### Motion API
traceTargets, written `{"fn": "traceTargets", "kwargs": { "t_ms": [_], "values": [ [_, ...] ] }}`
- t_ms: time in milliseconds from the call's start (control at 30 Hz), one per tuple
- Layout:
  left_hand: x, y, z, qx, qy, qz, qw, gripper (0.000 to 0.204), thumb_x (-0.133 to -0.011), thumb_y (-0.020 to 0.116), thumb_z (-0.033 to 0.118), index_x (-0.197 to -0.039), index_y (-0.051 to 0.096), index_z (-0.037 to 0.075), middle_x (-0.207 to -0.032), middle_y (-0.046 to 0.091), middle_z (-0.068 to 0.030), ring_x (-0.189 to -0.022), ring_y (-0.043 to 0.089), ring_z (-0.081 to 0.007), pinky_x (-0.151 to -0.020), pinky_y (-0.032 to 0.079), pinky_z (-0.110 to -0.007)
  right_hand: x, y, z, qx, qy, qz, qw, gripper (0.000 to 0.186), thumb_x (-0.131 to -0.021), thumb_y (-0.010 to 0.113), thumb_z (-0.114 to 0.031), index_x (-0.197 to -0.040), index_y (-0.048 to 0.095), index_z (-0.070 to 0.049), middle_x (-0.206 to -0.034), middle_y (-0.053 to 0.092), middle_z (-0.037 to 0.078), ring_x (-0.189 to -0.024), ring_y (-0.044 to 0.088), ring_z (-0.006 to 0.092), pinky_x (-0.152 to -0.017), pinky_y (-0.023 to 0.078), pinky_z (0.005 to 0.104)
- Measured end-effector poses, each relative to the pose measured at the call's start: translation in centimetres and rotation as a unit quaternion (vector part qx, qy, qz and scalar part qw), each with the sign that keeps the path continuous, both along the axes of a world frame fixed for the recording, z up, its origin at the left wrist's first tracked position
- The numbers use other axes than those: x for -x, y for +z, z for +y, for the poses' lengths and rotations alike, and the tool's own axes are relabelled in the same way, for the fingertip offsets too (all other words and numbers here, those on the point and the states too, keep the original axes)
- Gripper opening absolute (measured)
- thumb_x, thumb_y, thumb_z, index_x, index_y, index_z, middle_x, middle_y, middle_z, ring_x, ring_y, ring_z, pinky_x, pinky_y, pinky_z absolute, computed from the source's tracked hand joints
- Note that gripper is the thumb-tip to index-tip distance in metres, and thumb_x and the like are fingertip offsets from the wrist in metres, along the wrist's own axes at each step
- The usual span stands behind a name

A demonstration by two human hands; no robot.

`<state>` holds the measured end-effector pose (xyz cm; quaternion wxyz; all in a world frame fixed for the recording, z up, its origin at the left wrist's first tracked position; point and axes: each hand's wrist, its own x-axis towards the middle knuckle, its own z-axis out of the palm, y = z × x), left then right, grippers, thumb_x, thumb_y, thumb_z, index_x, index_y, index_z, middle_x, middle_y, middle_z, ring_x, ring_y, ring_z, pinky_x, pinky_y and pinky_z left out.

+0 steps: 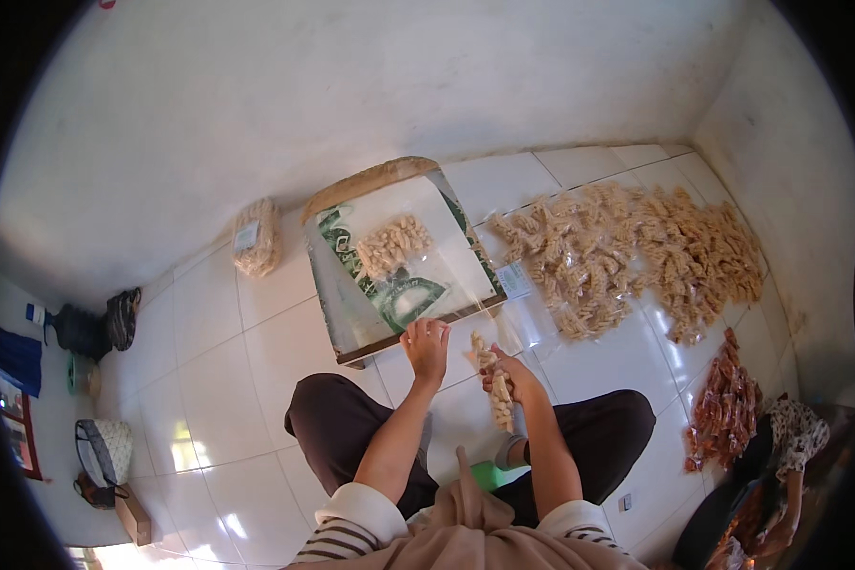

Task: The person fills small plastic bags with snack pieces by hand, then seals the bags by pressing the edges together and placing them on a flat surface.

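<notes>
My right hand [509, 377] is closed round a narrow clear packet of pale twisted snacks [501, 408], held upright between my knees. The packet's upper end shows above my fingers. Just left of it, my left hand [427, 350] is raised at the front edge of a low table [356, 347], fingers slightly bent and apart, with nothing plainly in them. On the tabletop, a clear plastic bag holds a small heap of the same pale snacks [394, 245]. By the table's right corner are a label sheet [514, 279] and clear empty plastic bags [530, 323].
A wide spread of packed twisted snacks [589, 256] covers the floor at right. Reddish packets [725, 404] lie nearer, beside another person's arm [787, 518] and a dark basin [717, 518]. A filled bag [256, 237] stands left of the table by the wall. A cardboard box [133, 513] sits far left.
</notes>
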<state>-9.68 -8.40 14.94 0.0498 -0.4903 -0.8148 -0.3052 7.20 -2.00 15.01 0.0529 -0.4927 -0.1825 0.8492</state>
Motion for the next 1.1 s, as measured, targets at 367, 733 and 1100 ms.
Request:
{"fn": "traceTargets", "kwargs": {
  "t_ms": [367, 733, 1100],
  "values": [
    [-0.6, 3.0, -0.6, -0.196, 0.007, -0.068, 0.978, 0.014, -0.073, 0.069, 0.011, -0.083, 0.06, 0.01, -0.083, 0.054, -0.0048, -0.08, 0.051, -0.024, -0.07, 0.04, -0.038, 3.1, 1.6, 3.9, 0.053, -0.022, 0.174, 0.983, 0.042, -0.09, 0.048, -0.043, -0.095, 0.048, -0.001, -0.071, 0.05, 0.011, -0.05, 0.047, 0.0176, -0.047, 0.043, 0.031],
    [0.6, 3.2, -1.0, -0.255, -0.026, -0.149, 0.955, 0.013, -0.076, 0.064, 0.0, -0.082, 0.053, 0.002, -0.079, 0.051, -0.0102, -0.074, 0.05, -0.0239, -0.066, 0.042, -0.033, 7.2, 0.5, 4.5, 0.136, -0.094, 0.233, 0.958, 0.049, -0.09, 0.047, -0.044, -0.097, 0.046, 0.004, -0.066, 0.048, 0.011, -0.053, 0.045, 0.0189, -0.047, 0.041, 0.0299],
    [-0.5, 3.3, -2.5, -0.263, -0.036, -0.247, 0.932, 0.009, -0.082, 0.058, 0.002, -0.083, 0.049, 0.0, -0.078, 0.049, -0.0113, -0.073, 0.05, -0.0239, -0.068, 0.041, -0.031, 15.9, -6.7, 9.5, -0.398, -0.059, 0.198, 0.894, 0.024, -0.09, 0.044, -0.022, -0.114, 0.044, -0.017, -0.084, 0.054, 0.01, -0.053, 0.049, 0.017, -0.049, 0.047, 0.0295]
  ]
}}
